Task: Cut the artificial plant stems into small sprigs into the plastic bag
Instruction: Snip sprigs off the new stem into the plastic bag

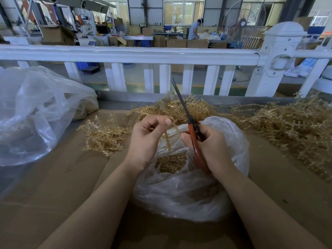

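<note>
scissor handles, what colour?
Reddish-brown, on the dark-bladed scissors gripped by the right hand. Head view, the only one.

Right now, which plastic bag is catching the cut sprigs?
The small plastic bag under both hands, open with sprigs inside; the big bag lies apart, far left.

Left hand (146,139) pinching; right hand (210,148) gripping.

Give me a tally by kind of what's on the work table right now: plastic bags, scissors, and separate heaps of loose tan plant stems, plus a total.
Plastic bags: 2, the open bag under the hands and a big bag at far left.
Scissors: 1, scissors gripped by the right hand.
Stem heaps: 3, left heap, middle heap, right heap.
Total: 6
</note>
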Tool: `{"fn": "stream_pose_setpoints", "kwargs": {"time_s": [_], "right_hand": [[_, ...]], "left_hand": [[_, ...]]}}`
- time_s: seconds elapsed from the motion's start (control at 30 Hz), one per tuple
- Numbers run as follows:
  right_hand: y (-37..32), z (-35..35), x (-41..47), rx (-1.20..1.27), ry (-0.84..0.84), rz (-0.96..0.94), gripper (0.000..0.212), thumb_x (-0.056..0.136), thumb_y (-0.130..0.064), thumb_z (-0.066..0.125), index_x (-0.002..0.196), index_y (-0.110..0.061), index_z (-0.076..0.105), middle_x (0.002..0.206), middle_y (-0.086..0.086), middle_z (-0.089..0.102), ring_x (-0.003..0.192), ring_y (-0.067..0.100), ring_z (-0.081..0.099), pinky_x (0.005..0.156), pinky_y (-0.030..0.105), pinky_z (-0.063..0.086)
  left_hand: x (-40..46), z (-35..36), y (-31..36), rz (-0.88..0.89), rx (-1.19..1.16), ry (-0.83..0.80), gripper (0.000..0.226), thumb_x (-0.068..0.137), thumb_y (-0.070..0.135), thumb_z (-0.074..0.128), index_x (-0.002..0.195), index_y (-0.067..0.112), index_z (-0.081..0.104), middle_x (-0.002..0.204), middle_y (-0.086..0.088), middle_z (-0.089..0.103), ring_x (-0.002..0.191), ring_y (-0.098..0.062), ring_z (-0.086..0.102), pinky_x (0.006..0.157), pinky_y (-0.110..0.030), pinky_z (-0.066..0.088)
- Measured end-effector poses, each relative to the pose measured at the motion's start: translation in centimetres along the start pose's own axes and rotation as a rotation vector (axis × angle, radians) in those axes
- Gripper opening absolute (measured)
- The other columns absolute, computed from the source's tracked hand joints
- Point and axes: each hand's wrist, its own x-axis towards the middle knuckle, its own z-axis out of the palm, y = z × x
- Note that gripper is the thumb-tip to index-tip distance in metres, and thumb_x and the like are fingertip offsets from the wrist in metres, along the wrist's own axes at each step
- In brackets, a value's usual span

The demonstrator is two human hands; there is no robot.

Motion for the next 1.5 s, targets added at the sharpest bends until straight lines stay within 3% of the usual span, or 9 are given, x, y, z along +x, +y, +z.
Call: {"fn": "stream_pose_setpoints", "kwargs": {"time_s": [0.17,0.37,0.5,0.67,0.87,1.03,1.13,1.23,1.5], "right_hand": [[-0.3,0.4,-0.3,0.027,-0.050,0.014,0.013,0.086,-0.015,0.077,0.084,-0.026,0.071,0.082,0.001,0.075,0.073,0.010,0.070,0.063,0.014,0.054],[-0.9,-0.6,0.1,0.414,-0.013,0.171,0.009,0.092,-0.005,0.067,0.088,-0.013,0.068,0.081,0.007,0.074,0.045,0.002,0.056,0.044,0.011,0.042],[-0.4,-1.1,0.4,0.538,-0.044,0.148,0.010,0.095,-0.005,0.062,0.101,0.002,0.062,0.084,0.009,0.071,0.040,0.007,0.038,0.039,0.018,0.032],[-0.2,-1.2,0.6,0.585,-0.065,0.122,0.016,0.097,-0.004,0.058,0.108,0.009,0.060,0.079,0.003,0.072,0.039,0.006,0.036,0.039,0.018,0.032],[-0.1,-1.2,0.4,0.557,-0.030,0.130,0.008,0.097,-0.006,0.060,0.100,0.001,0.062,0.082,0.005,0.072,0.041,0.007,0.036,0.040,0.018,0.032],[-0.2,-1.0,0.4,0.549,0.005,0.140,0.002,0.096,-0.008,0.062,0.096,-0.007,0.063,0.081,0.006,0.071,0.040,0.007,0.035,0.039,0.020,0.029],[-0.4,-0.9,0.3,0.507,0.011,0.132,0.005,0.097,-0.008,0.061,0.093,-0.008,0.064,0.081,0.004,0.071,0.041,0.008,0.034,0.040,0.021,0.028],[-0.5,-0.9,0.3,0.494,0.008,0.125,0.005,0.097,-0.007,0.061,0.093,-0.007,0.064,0.082,0.005,0.071,0.042,0.009,0.034,0.040,0.022,0.027],[-1.0,-0.9,0.1,0.506,0.035,0.150,0.004,0.095,-0.006,0.063,0.094,-0.008,0.066,0.080,0.007,0.070,0.042,0.010,0.034,0.039,0.020,0.028]], "left_hand": [[0.0,0.0,-0.1,0.012,0.043,-0.035,0.006,0.084,0.027,0.075,0.088,0.022,0.075,0.093,-0.008,0.065,0.089,-0.022,0.061,0.084,-0.033,0.049],[0.1,-0.2,-0.2,-0.160,-0.028,0.079,0.055,0.075,0.045,0.074,0.121,0.019,0.058,0.111,0.000,0.058,0.099,-0.010,0.059,0.083,-0.017,0.049],[0.1,-0.4,-0.4,-0.400,0.029,-0.075,0.082,0.067,0.052,0.080,0.136,0.020,0.049,0.121,0.005,0.063,0.106,-0.007,0.064,0.082,-0.019,0.049],[0.2,-0.1,0.1,-0.382,-0.277,-0.119,0.045,0.067,0.005,0.076,0.109,0.002,0.063,0.080,-0.002,0.068,0.064,-0.005,0.065,0.058,-0.017,0.052],[0.3,-0.5,0.5,-0.322,-0.316,-0.197,0.007,0.076,0.012,0.070,0.079,0.014,0.063,0.071,0.000,0.065,0.062,-0.009,0.050,0.063,-0.021,0.040],[-0.1,0.1,0.6,-0.374,-0.288,-0.259,0.017,0.083,0.027,0.063,0.086,0.011,0.058,0.086,-0.008,0.074,0.070,-0.016,0.064,0.069,-0.027,0.044],[-0.3,0.3,0.6,-0.369,-0.193,-0.298,0.033,0.075,0.015,0.078,0.096,0.006,0.053,0.079,-0.005,0.071,0.070,-0.016,0.064,0.070,-0.026,0.049],[-0.2,0.4,0.5,-0.365,-0.217,-0.305,0.028,0.066,0.001,0.081,0.081,0.013,0.061,0.080,-0.009,0.072,0.075,-0.020,0.068,0.076,-0.034,0.055],[-0.1,0.2,0.7,-0.416,-0.240,-0.331,0.023,0.067,0.000,0.078,0.087,0.005,0.069,0.077,-0.005,0.070,0.068,-0.016,0.066,0.068,-0.024,0.055]]}}
